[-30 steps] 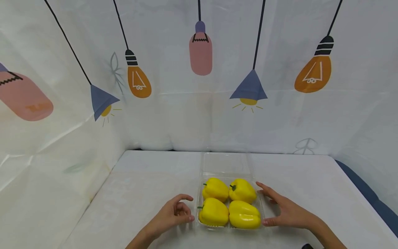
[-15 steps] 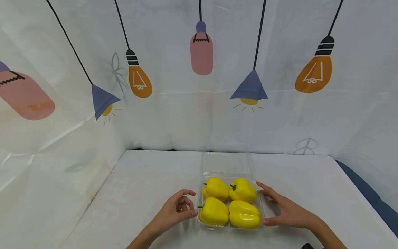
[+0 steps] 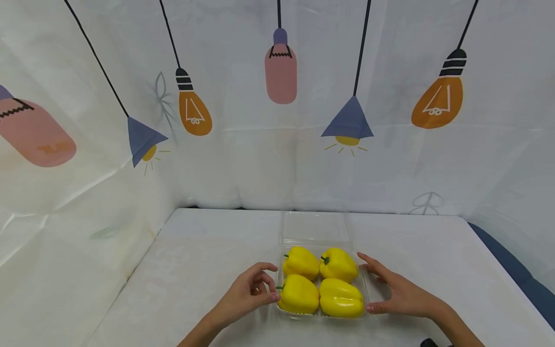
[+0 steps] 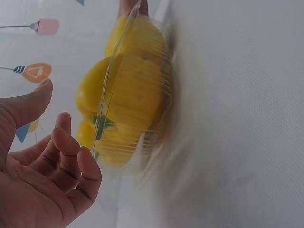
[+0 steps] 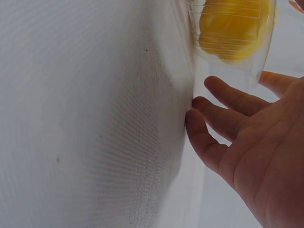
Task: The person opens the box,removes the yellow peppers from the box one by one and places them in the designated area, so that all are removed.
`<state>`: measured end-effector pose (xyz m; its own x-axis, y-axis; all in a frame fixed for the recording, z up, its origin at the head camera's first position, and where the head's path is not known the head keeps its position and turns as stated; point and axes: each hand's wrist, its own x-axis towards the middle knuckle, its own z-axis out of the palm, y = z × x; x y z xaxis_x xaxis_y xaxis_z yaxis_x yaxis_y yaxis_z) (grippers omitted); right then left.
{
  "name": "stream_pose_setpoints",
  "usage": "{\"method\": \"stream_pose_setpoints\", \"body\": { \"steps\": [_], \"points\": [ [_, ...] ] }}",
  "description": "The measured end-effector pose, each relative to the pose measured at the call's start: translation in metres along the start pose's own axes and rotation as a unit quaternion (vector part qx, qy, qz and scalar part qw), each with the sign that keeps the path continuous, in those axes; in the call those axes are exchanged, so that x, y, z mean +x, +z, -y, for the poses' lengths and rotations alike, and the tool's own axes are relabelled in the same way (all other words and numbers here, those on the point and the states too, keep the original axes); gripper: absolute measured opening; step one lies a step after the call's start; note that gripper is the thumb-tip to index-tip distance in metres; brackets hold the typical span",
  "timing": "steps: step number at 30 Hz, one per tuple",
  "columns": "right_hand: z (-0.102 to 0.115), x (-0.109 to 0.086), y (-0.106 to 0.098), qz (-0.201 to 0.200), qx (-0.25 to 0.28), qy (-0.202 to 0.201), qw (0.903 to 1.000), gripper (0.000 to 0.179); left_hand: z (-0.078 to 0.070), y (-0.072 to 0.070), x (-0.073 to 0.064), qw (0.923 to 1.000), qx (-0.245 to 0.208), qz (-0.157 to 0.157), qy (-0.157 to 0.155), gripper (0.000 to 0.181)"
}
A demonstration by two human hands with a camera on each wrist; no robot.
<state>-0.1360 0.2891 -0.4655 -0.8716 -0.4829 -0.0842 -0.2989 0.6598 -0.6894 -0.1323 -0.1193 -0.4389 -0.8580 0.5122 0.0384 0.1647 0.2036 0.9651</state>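
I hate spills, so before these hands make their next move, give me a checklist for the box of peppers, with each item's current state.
1. All four yellow peppers inside the clear container: ok.
2. Container resting on the table: ok.
3. Lid closed: not ok; it lies open on the far side.
4. Peppers below the rim: not ok; they bulge above it in the left wrist view.
5. Left hand touching the container: cannot tell; fingertips are close to its left side.
6. Right hand gripping: not ok; fingers are spread beside the right side.
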Motion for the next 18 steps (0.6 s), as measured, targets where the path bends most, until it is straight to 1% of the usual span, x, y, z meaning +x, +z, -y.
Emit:
{"method": "stream_pose_setpoints", "body": {
  "steps": [7,16,18],
  "points": [
    [0.002,0.000,0.000,0.003,0.006,0.001,1.0000,0.102,-0.001,0.003,0.002,0.9999,0.009,0.005,0.012,0.052],
    [0.003,0.000,0.000,0.002,-0.006,-0.001,1.0000,0.103,-0.003,0.012,0.004,0.9980,0.055,0.003,0.031,0.049],
    [0.003,0.000,-0.001,0.002,-0.006,0.000,1.0000,0.103,-0.004,0.013,0.004,0.9976,0.062,0.002,0.028,0.049]
  ]
}}
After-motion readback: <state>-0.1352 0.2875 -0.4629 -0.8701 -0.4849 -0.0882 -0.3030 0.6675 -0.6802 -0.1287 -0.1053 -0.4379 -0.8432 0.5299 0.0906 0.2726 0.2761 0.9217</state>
